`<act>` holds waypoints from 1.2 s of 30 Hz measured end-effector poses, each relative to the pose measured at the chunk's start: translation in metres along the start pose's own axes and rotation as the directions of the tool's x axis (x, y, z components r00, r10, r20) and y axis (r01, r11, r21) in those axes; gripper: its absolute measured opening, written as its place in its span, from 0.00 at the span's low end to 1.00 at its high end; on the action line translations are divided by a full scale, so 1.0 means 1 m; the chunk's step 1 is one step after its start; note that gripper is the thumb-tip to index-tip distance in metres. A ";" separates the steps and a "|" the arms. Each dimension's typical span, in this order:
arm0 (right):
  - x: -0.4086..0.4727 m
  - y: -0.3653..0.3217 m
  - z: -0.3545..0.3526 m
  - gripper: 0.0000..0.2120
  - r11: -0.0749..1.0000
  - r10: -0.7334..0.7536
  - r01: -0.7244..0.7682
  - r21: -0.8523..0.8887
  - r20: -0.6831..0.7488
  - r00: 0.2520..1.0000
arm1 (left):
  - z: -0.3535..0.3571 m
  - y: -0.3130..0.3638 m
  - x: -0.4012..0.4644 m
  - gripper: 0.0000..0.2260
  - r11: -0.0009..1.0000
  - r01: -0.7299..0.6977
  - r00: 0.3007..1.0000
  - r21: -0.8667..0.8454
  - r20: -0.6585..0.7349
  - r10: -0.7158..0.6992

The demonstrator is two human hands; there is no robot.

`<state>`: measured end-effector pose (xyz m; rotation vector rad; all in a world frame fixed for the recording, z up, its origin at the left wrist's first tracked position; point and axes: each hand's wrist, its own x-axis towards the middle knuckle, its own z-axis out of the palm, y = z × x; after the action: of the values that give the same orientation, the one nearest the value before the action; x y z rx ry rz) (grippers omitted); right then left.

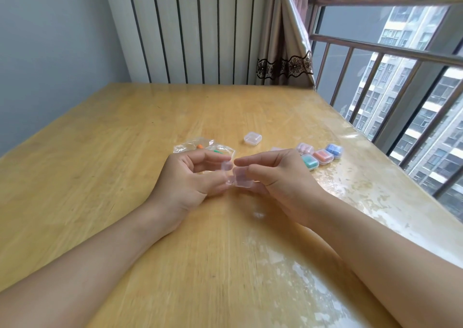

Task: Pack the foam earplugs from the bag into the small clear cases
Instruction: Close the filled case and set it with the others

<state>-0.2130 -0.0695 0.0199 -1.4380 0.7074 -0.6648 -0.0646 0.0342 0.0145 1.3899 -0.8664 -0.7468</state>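
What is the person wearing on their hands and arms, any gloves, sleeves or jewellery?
Nothing shows. The left hand and right hand are bare, with no gloves, rings, watch or bracelets. Both forearms are uncovered right to the picture's edge, so no sleeve is in view.

Single head-worn wide-angle view — looked forward and down across the light wooden table [125, 139], close above both bare forearms; no second view.

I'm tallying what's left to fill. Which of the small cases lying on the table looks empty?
The colourless case lying alone, far of the hands. The four grouped at right show pink, teal, orange and blue contents.
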 end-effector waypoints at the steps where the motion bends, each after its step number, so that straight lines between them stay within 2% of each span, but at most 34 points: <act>1: 0.000 0.001 0.000 0.10 1.000 -0.005 0.005 -0.009 -0.011 1.000 | -0.001 0.001 0.000 0.09 0.999 0.017 1.000 -0.033 -0.015 -0.017; 5: 0.001 -0.002 -0.001 0.15 0.995 0.027 -0.031 0.097 0.039 0.999 | -0.001 0.003 0.004 0.09 0.994 0.071 0.997 -0.079 0.025 -0.069; 7: 0.003 -0.003 -0.005 0.13 0.999 0.009 -0.008 0.041 -0.024 1.000 | 0.002 0.002 0.004 0.08 0.998 0.057 0.998 -0.010 0.018 -0.057; 9: 0.005 -0.003 -0.011 0.12 1.000 -0.011 0.012 0.009 -0.082 0.997 | 0.005 -0.001 0.003 0.04 0.987 -0.002 1.000 0.162 0.010 0.001; 12: 0.007 -0.003 -0.018 0.11 0.996 -0.070 0.062 -0.071 -0.121 0.990 | 0.008 -0.003 -0.001 0.05 0.913 -0.105 0.994 0.395 0.053 0.091; 16: 0.010 0.000 -0.019 0.06 0.942 -0.179 0.144 -0.304 -0.093 0.979 | 0.007 -0.002 -0.002 0.07 0.877 -0.162 0.987 0.452 0.078 0.143; 19: 0.012 0.002 -0.018 0.06 0.910 -0.215 0.177 -0.374 -0.062 0.975 | 0.007 0.000 -0.005 0.07 0.863 -0.211 0.978 0.459 0.091 0.190; 21: 0.014 0.001 -0.018 0.08 0.905 -0.233 0.197 -0.378 -0.053 0.971 | 0.004 0.001 -0.002 0.06 0.829 -0.286 0.945 0.480 0.000 0.326; 23: 0.014 -0.001 -0.018 0.09 0.881 -0.275 0.230 -0.414 -0.052 0.960 | -0.006 0.004 0.006 0.03 0.799 -0.321 0.874 0.509 -0.165 0.456; 25: 0.012 -0.002 -0.018 0.09 0.794 -0.374 0.296 -0.531 -0.042 0.927 | -0.020 0.004 0.019 0.09 0.773 -0.257 0.853 0.580 -0.240 0.464; 27: 0.012 0.000 -0.016 0.10 0.633 -0.493 0.389 -0.670 0.039 0.869 | -0.031 -0.003 0.032 0.15 0.738 -0.147 0.913 0.658 -0.197 0.357; 30: 0.017 0.009 -0.006 0.09 0.458 -0.533 0.480 -0.748 0.201 0.822 | -0.032 -0.014 0.041 0.12 0.713 -0.093 0.976 0.695 -0.080 0.205; 33: 0.023 0.014 0.004 0.09 0.407 -0.530 0.481 -0.777 0.229 0.817 | -0.032 -0.019 0.042 0.13 0.623 -0.174 0.972 0.763 0.030 0.235; 36: 0.025 0.013 0.006 0.11 0.394 -0.499 0.419 -0.818 0.192 0.845 | -0.034 -0.018 0.040 0.11 0.636 -0.201 0.970 0.745 0.060 0.237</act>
<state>-0.1926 -0.0841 0.0063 -2.6186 0.7261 -0.8640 -0.0140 0.0156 0.0000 1.9636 -1.3739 -0.1312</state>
